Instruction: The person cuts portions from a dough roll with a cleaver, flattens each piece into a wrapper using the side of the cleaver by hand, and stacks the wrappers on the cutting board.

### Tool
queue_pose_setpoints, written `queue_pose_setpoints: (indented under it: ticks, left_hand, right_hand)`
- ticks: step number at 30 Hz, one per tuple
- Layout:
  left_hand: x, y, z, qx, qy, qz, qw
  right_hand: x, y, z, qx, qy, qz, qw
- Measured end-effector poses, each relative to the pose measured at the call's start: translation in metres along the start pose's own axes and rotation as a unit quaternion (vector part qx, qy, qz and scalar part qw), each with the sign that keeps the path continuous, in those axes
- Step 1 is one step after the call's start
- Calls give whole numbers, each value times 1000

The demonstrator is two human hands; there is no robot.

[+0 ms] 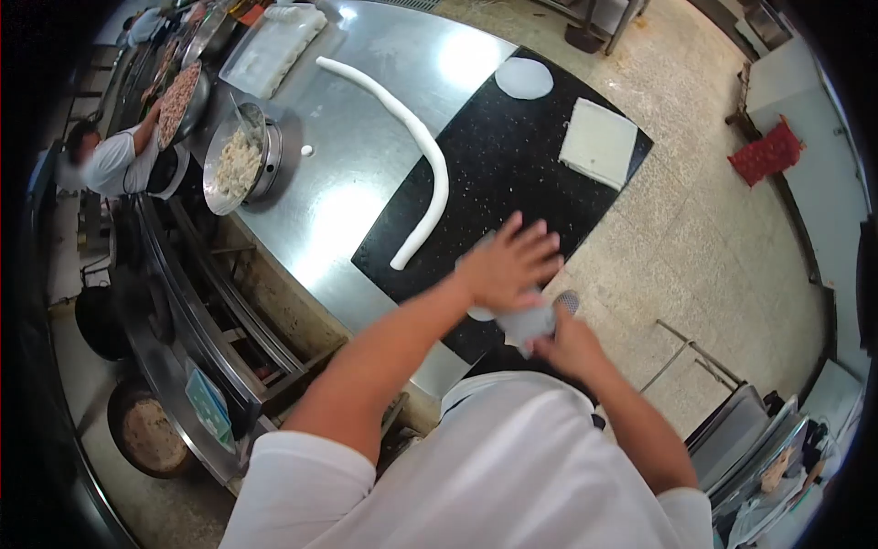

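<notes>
My left hand (pixel 512 267) is over the near part of the black board (pixel 485 197), fingers spread. Close to the table edge, my right hand (pixel 569 346) is closed on something blurred; a grey, speckled end (pixel 567 300) shows above its fingers. A blurred pale grey shape (pixel 526 325) lies between my hands, and I cannot tell what it is. A long white rope of dough (pixel 430 151) curves from the steel table onto the board. Toward the board's far end lie a flat white round (pixel 524 79) and a white square stack (pixel 598 143).
On the steel table (pixel 366 32) are a bowl of pale chopped filling (pixel 238 165), a white tray (pixel 274 50) and a small white piece (pixel 307 150). At the left, a person (pixel 119 160) holds a pan of pinkish food (pixel 178 105). Trays (pixel 732 425) stand at lower right.
</notes>
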State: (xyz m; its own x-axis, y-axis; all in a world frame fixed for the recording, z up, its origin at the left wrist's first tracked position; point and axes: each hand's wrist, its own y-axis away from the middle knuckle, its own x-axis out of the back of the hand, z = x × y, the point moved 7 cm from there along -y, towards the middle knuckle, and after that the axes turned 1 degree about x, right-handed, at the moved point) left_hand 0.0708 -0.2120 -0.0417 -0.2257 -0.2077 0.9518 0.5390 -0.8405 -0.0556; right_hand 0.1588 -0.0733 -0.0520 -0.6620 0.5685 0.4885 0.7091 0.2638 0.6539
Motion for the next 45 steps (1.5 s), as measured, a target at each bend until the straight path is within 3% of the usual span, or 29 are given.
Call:
queue_pose_setpoints:
  ticks: [2,5,8,10,13,17,20,23,26,30,32,34,35,37,41,45]
  left_hand:
    - [-9,17,43,-2,56,-41,998]
    - [-16,-4,49,-56,35,43,997]
    - [8,-36,14,-54,4,51,997]
    - [16,-40,-14,9,-23,56,998]
    - [24,-41,-36,39,-13,68,997]
    - [1,14,25,43,19,-6,999]
    - [-20,-3,55,-22,38,38,998]
    - [1,-35,30,5,1,34,999]
    - [13,-50,-7,41,-41,86,995]
    - [23,-32,-19,85,6,81,993]
    - [9,6,9,75,12,28,997]
    - [1,36,32,26,71,28,997]
    - [-5,31,21,23,75,29,996]
    - [0,19,10,19,-11,25,999]
    - [26,-18,-28,41,-27,69,996]
    - [26,-25,-34,36,-14,66,997]
  right_hand:
    - [-35,25,29,-10,-32,-24,999]
    - [-12,36,19,-92,-21,-38,995]
    - [41,-3,11,-77,41,22,996]
    - [60,-22,-10,-9,104,22,994]
    - [58,-31,-20,12,73,62,995]
    - [-15,5,25,36,-35,-31,998]
    - [-12,20,37,6,-47,-32,998]
    - [36,2,27,-48,61,-7,997]
    - [69,-34,14,26,82,11,996]
    - [50,-26,-1,39,47,27,998]
    - [1,-6,12,52,-57,-28,997]
    - [-23,5,1,54,14,-20,998]
    - [-23,4,1,9,27,-50,998]
    - [7,-10,-11,-18,43,-38,998]
    - [54,-43,-22,-20,99,-20,995]
    - [52,-36,-26,-4,93,45,995]
